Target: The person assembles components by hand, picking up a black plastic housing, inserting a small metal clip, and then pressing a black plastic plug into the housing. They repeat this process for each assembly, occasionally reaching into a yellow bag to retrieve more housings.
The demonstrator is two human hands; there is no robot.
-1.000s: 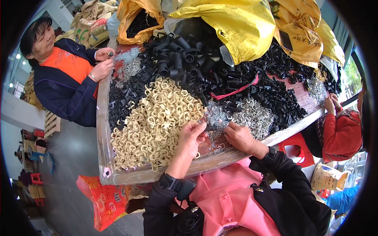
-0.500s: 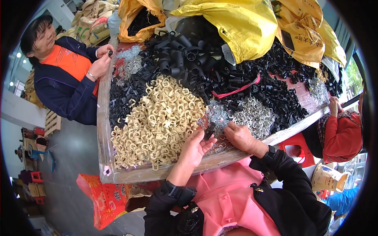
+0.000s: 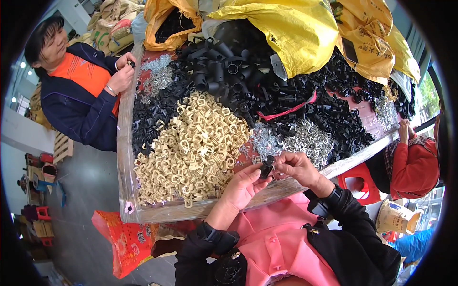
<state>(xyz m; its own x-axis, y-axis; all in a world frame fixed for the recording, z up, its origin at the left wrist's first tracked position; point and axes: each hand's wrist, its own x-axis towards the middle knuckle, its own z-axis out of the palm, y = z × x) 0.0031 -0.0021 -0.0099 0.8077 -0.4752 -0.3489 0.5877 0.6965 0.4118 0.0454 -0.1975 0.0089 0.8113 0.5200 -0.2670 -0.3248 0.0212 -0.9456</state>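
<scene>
Over the near table edge, my left hand (image 3: 242,187) grips a small black plastic fitting (image 3: 267,166) between thumb and fingers. Close against the fitting's right side is my right hand (image 3: 301,170), its thumb and fingertips pinched together. Whatever that pinch holds is too small to make out. Just beyond the hands lie a heap of small silver screws (image 3: 265,140) and a heap of curved silver metal clips (image 3: 310,140). A big mound of beige plastic clips (image 3: 195,143) spreads to the left of my left hand.
A wooden rim (image 3: 125,157) borders the table. Black plastic parts (image 3: 334,124) and a pink strap (image 3: 288,108) lie farther back, under a yellow sack (image 3: 296,33). One person (image 3: 81,95) works at the left, another (image 3: 414,167) at the right. A red stool (image 3: 360,183) stands nearby.
My right hand has come back from the screw heap to the black fitting, fingers pinched. My left hand has moved slightly right and tilted the fitting up into view.
</scene>
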